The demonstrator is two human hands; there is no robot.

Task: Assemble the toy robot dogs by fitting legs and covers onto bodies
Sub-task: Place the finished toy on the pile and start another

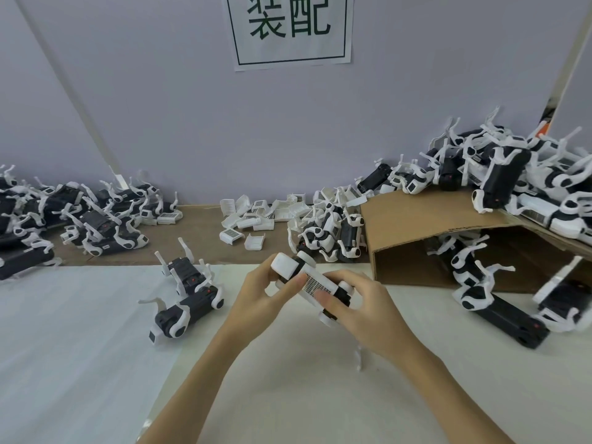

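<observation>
A toy robot dog, black body with a white cover and a grid label on top, is held between both hands above the white sheet. My left hand grips its far end, thumb lying across the cover. My right hand wraps round the near end, fingers on the cover and over a white leg joint. Two black dogs with white legs lie upside down on the sheet to the left. Loose white covers lie in a heap at the back.
A pile of dogs covers the back left. A cardboard box lies open on its side at the right, with dogs heaped on top, more inside it and in front. A paper sign hangs on the wall.
</observation>
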